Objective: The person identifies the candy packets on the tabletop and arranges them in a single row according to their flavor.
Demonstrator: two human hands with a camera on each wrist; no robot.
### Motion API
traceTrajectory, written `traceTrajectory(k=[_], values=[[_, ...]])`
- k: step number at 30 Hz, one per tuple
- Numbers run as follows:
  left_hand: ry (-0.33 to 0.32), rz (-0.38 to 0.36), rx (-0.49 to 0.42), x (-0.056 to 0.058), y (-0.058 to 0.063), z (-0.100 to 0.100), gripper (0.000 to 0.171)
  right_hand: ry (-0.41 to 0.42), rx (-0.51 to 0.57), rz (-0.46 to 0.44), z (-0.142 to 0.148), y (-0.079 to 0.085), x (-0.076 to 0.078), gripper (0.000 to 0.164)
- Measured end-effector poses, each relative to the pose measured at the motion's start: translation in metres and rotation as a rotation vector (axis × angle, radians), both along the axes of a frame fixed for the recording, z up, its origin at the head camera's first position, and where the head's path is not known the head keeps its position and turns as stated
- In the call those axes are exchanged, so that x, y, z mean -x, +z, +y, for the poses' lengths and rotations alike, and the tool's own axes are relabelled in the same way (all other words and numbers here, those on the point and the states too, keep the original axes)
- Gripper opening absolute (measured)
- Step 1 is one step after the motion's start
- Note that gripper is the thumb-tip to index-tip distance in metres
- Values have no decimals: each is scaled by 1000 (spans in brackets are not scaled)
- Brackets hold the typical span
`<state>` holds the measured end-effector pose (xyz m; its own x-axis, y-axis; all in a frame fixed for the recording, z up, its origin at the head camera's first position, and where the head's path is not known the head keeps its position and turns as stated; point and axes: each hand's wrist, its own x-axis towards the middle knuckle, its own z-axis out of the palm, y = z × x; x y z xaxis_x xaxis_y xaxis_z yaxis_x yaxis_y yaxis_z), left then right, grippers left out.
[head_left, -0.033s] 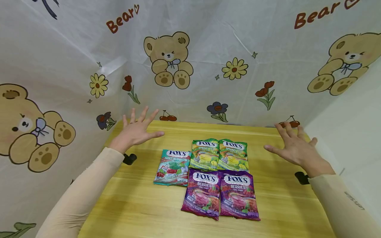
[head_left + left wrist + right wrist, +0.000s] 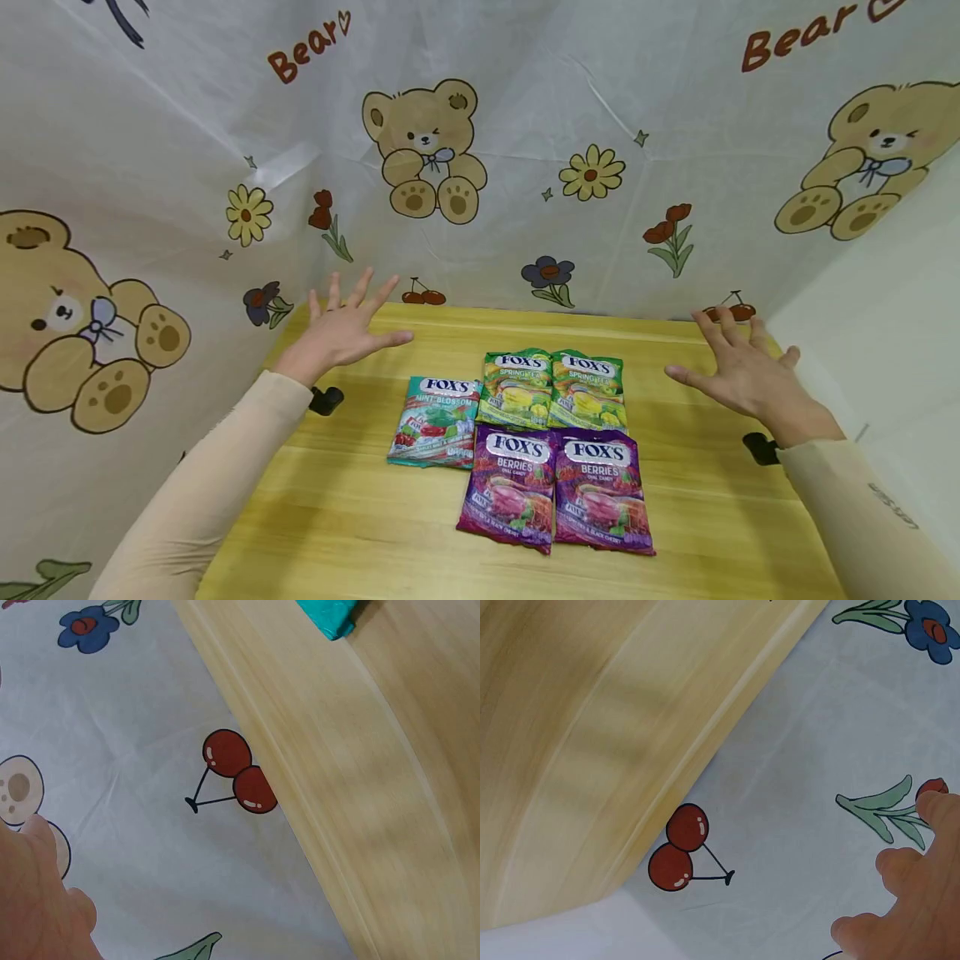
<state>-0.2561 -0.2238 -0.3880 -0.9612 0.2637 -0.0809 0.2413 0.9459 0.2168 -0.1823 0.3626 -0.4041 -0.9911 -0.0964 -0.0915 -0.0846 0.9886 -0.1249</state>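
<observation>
Both hands are held up with fingers spread and hold nothing. In the head view the left hand (image 2: 347, 332) is to the left of the candy bags, nearest the teal mint blossom bag (image 2: 437, 423). The right hand (image 2: 742, 371) is to their right, nearest the right green spring tea bag (image 2: 588, 390). Another green spring tea bag (image 2: 516, 390) lies beside that one. In front of them are two purple berries bags, a left one (image 2: 508, 490) and a right one (image 2: 603, 493). Only a teal corner of the mint bag (image 2: 330, 616) shows in the left wrist view.
The bags lie flat, close together on a light wooden table (image 2: 337, 517). A white cloth (image 2: 510, 108) printed with bears, flowers and cherries hangs along the back and left edges. A pale wall surface (image 2: 885, 333) rises at the right.
</observation>
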Motion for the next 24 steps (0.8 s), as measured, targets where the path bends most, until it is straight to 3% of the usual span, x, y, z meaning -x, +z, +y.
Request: traceTrajectory(k=[15, 24], values=[[12, -1, 16, -8, -7, -4, 100, 1, 40, 29, -10, -2, -9, 106], [3, -84, -125, -21, -14, -2, 96, 4, 96, -3, -23, -6, -15, 105]])
